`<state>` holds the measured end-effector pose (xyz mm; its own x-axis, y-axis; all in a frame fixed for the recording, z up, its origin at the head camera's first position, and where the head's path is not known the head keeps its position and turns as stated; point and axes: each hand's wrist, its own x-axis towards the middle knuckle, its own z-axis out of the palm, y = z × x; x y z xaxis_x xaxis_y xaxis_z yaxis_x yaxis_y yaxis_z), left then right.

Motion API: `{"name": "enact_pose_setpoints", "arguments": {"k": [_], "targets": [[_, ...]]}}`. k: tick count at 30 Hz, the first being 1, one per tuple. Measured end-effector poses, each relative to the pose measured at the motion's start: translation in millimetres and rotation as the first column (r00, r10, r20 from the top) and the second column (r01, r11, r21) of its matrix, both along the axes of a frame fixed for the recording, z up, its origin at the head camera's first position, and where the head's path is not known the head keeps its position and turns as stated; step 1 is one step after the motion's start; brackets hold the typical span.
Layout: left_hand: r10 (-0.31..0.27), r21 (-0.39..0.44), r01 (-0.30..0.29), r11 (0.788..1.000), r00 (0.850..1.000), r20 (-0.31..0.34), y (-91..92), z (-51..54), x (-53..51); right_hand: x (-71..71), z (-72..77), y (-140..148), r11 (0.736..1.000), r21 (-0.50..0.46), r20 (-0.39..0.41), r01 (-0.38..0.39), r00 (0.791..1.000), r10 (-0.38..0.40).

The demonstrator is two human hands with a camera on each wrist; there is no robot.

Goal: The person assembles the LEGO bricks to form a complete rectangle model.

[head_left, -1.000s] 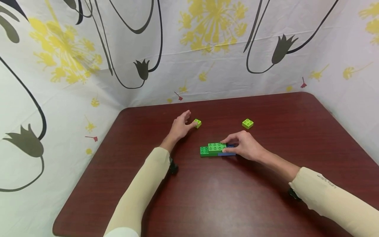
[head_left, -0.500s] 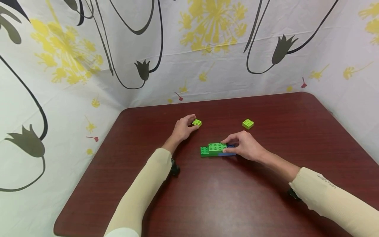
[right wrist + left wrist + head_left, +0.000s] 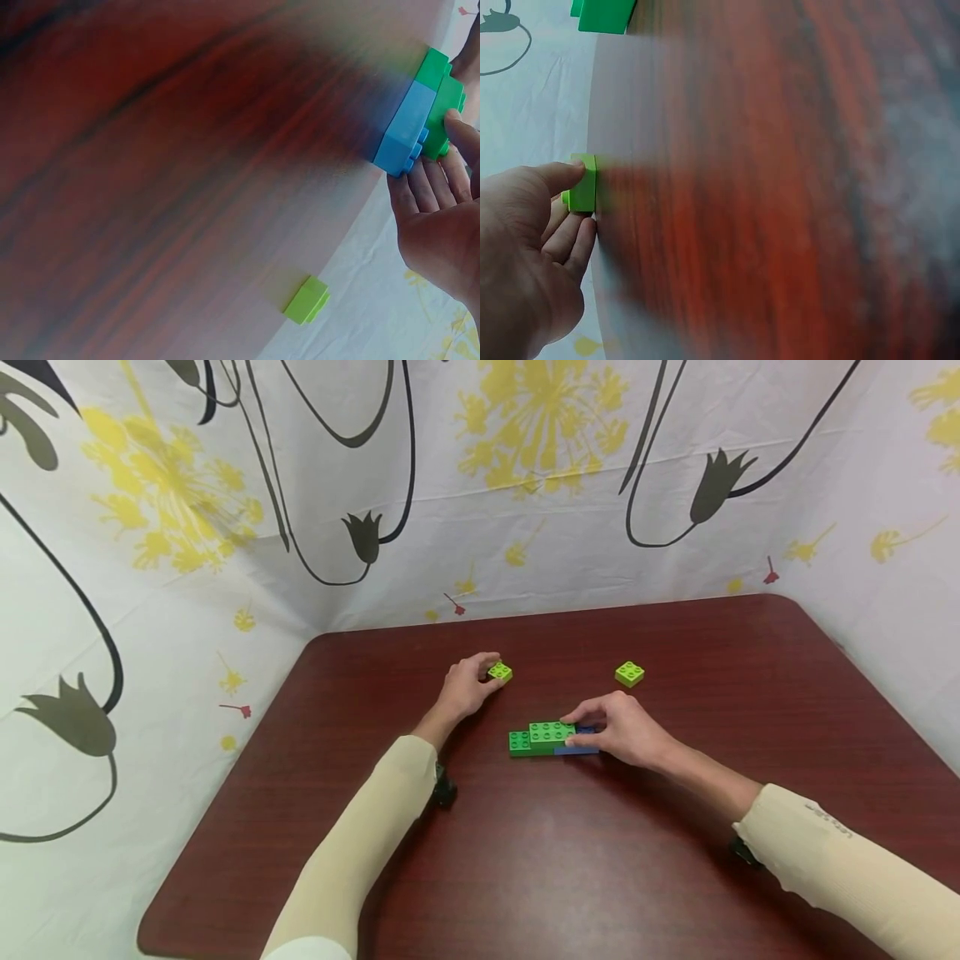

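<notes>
My left hand pinches a small lime toy brick between thumb and fingers; the brick rests on the table. In the left wrist view the thumb lies on one side of that lime brick, the fingers on the other. My right hand grips the right end of a low stack. On top sits a bright green brick, bridging a darker green brick on the left and a blue brick on the right. The fingers partly hide the blue brick in the head view.
Another small lime brick lies behind the stack, to the right. The dark red-brown table has rounded far corners. Patterned white cloth hangs behind it and at both sides.
The left hand has shifted slightly nearer, and its fingers have drawn in round the small lime brick. The right hand keeps its hold on the stack, without visible movement.
</notes>
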<state>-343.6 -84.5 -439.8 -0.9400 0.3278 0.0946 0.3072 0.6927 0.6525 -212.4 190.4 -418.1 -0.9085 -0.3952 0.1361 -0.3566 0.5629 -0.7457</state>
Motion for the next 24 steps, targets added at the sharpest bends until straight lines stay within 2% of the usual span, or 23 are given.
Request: {"name": "enact_pose_setpoints", "arguments": {"k": [6, 12, 24], "targets": [[-0.013, -0.007, 0.013, 1.000, 1.000, 0.003, -1.0, 3.3, 3.1, 0.0, -0.2, 0, 1.000, 0.002, -0.004, 0.000, 1.000, 0.000], [-0.071, 0.010, 0.071, 0.997, 0.997, 0.030, -1.4, 7.1, 10.6, 0.3, -0.1, 0, 1.000, 0.001, -0.012, 0.000, 1.000, 0.000], [-0.165, 0.032, 0.164, 0.986, 0.986, 0.031, -7.3, 12.8, 29.1, 0.8, -0.1, -1, 1.000, -0.007, -0.008, -0.007, 1.000, 0.007]]}}
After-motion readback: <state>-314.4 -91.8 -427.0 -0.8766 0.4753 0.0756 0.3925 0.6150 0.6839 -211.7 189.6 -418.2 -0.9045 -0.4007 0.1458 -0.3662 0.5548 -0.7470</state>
